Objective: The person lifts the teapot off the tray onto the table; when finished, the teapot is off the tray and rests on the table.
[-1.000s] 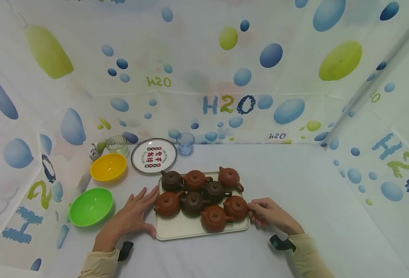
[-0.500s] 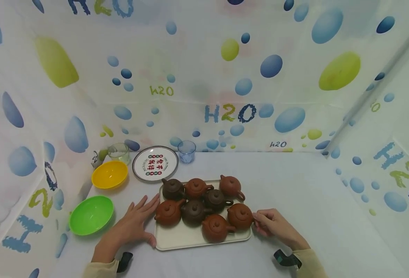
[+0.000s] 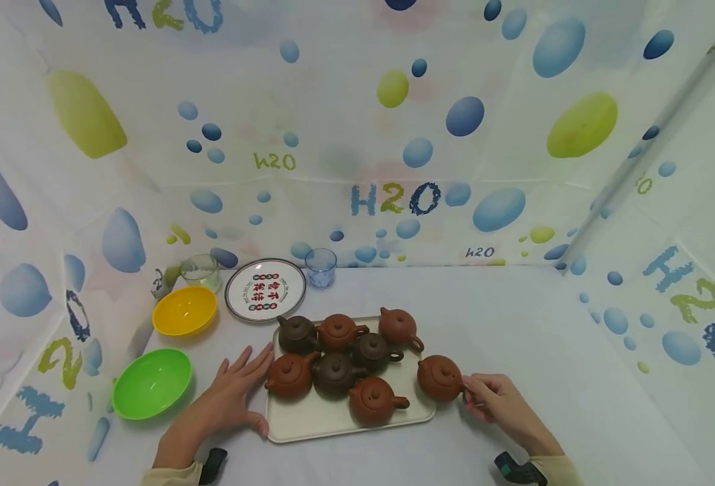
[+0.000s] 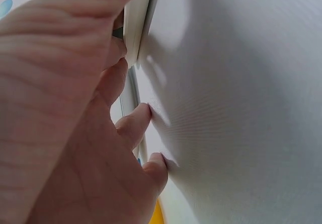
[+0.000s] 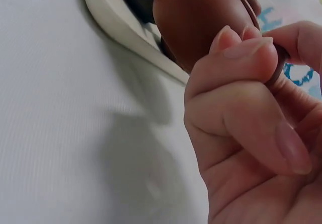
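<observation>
A cream tray [image 3: 314,422] on the white table holds several brown clay teapots [image 3: 339,371]. My right hand [image 3: 493,401] pinches the handle of one reddish-brown teapot [image 3: 439,378], which hangs over the tray's right edge. In the right wrist view the fingers [image 5: 236,68] curl round the handle of that teapot [image 5: 196,17] above the tray rim [image 5: 115,20]. My left hand [image 3: 229,391] lies flat on the table with straight fingers, its thumb against the tray's left edge [image 4: 136,27].
A green bowl [image 3: 152,383] and a yellow bowl [image 3: 184,310] sit at the left. Behind the tray are a printed plate [image 3: 265,289], a clear glass [image 3: 200,271] and a blue cup [image 3: 321,267]. Patterned curtain walls close in three sides.
The reddish-brown teapot at the tray's right has moved rightward and up off its spot, held by my right hand. My left hand stays by the tray. The view has tilted slightly.
</observation>
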A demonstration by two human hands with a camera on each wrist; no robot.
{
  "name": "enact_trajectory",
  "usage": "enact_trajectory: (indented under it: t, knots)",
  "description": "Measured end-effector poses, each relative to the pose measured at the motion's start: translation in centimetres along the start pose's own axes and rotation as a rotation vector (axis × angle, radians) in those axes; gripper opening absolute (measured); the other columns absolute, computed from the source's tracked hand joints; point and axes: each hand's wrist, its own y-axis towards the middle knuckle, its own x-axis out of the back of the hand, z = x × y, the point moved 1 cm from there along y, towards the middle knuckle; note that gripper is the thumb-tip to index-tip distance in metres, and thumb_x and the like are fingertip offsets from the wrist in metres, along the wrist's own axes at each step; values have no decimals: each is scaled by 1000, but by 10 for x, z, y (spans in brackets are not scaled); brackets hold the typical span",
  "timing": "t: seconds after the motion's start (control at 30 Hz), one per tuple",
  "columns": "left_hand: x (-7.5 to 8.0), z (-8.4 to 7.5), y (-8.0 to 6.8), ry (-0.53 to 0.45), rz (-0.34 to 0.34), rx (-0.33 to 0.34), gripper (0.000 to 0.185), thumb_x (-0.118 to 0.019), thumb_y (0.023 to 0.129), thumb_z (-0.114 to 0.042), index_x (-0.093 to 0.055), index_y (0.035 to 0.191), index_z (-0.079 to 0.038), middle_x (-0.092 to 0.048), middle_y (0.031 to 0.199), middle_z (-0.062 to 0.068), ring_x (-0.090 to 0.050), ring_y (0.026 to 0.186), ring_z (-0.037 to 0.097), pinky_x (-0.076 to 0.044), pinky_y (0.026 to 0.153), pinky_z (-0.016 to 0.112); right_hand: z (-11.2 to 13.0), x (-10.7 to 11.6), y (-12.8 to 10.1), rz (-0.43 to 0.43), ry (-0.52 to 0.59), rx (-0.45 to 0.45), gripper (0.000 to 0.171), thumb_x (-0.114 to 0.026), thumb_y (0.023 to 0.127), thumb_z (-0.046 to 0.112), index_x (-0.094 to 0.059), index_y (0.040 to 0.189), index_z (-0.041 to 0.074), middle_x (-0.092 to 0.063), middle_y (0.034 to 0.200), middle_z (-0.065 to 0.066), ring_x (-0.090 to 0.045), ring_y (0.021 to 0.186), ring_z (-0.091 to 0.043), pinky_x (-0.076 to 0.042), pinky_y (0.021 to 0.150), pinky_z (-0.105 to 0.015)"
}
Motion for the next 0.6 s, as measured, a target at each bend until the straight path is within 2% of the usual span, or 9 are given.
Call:
enact_trajectory:
  t: [0.3, 0.43, 0.6]
  knots:
    - [-2, -1, -1, -1, 5, 13, 140, -99, 50, -58, -40, 164, -4, -33, 175, 17, -25, 159, 58, -16, 123, 85, -5, 13, -4, -213, 96, -109, 42, -55, 112, 36, -63, 85, 5, -63, 76, 4, -52, 59, -6, -42, 51, -18]
    - [-3, 0, 1, -7, 13, 19, 139, -99, 50, -58, -39, 165, -4, -32, 175, 17, -24, 159, 58, -15, 123, 85, -2, 15, 0, -307, 134, -109, 42, -57, 112, 37, -64, 86, 4, -63, 77, 2, -53, 60, -8, -44, 52, -20]
    - [-4, 8, 2, -40, 4, 3, 141, -94, 51, -67, -39, 165, -6, -32, 175, 17, -22, 158, 61, -13, 121, 87, 1, 12, 12, -408, 178, -75, 42, -60, 111, 35, -67, 87, 1, -64, 80, 2, -56, 64, -7, -45, 53, -19]
